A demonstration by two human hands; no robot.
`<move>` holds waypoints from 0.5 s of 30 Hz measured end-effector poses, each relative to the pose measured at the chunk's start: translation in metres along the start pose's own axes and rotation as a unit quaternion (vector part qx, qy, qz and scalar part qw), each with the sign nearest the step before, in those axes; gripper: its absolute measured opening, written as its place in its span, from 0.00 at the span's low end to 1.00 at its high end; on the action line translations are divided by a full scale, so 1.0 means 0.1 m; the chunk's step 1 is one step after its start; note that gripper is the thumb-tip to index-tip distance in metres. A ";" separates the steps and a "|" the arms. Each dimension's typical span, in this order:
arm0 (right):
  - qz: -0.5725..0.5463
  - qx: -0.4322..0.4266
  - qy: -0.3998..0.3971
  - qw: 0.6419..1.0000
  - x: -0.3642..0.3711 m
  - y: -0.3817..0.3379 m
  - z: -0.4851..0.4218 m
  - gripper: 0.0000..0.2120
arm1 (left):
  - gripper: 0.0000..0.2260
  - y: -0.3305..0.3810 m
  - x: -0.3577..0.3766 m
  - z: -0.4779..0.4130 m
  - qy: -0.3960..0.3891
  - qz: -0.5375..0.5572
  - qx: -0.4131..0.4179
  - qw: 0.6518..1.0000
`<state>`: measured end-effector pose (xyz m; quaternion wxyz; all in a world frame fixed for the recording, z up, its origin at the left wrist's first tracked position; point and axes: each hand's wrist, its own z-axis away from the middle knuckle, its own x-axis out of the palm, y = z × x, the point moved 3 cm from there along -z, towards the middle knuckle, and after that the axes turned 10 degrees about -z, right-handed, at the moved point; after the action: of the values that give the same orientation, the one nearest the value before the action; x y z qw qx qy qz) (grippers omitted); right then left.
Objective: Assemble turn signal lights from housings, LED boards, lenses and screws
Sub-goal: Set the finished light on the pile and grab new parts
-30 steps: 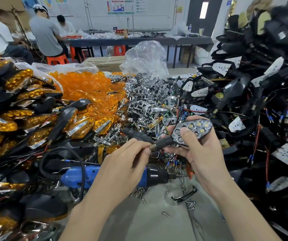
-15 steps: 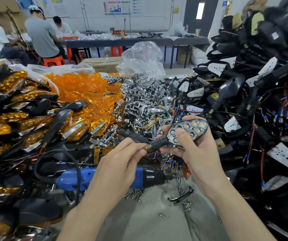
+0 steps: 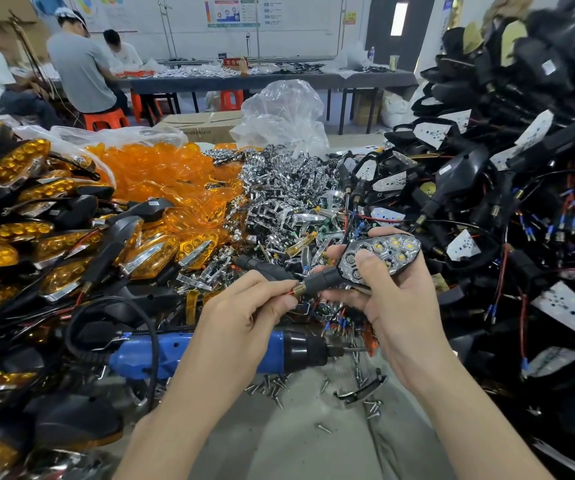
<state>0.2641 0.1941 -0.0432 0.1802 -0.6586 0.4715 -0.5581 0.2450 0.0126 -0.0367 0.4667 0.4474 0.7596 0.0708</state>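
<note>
My right hand (image 3: 397, 306) grips a black turn signal housing (image 3: 379, 261) with a chrome reflector and LED board showing in it, thumb pressed on its face. No lens covers it. My left hand (image 3: 241, 323) pinches the threaded end of the housing's stem (image 3: 317, 284), where red wire comes out. A blue electric screwdriver (image 3: 279, 348) lies on the table under my left hand. Loose screws (image 3: 268, 388) are scattered near its tip. Orange lenses (image 3: 161, 174) are heaped at the back left, chrome reflectors (image 3: 279, 195) in the middle.
Assembled amber signals (image 3: 36, 244) pile up on the left. Black housings with wired LED boards (image 3: 521, 202) tower on the right. A clear plastic bag (image 3: 282, 116) and a cardboard box (image 3: 196, 124) stand behind. People sit at a far table (image 3: 262, 79). Grey table (image 3: 307, 445) shows between my arms.
Both hands have held the same housing throughout. My left fingers have shifted slightly along the stem's threaded end; the housing has barely moved.
</note>
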 end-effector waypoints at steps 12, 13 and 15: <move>-0.018 0.034 -0.009 0.999 -0.03 0.07 -0.05 0.11 | 0.14 0.01 0.01 0.00 -0.004 0.025 -0.023 0.999; -0.025 0.036 -0.010 0.999 -0.03 0.08 -0.05 0.12 | 0.14 0.01 0.01 0.00 -0.002 0.023 -0.022 0.999; -0.038 0.040 -0.012 0.998 -0.03 0.09 -0.05 0.15 | 0.14 0.01 0.01 0.00 0.002 0.019 -0.019 1.000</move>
<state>0.2559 0.1930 -0.0504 0.1903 -0.6751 0.4212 -0.5749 0.2450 0.0143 -0.0368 0.4719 0.4525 0.7507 0.0953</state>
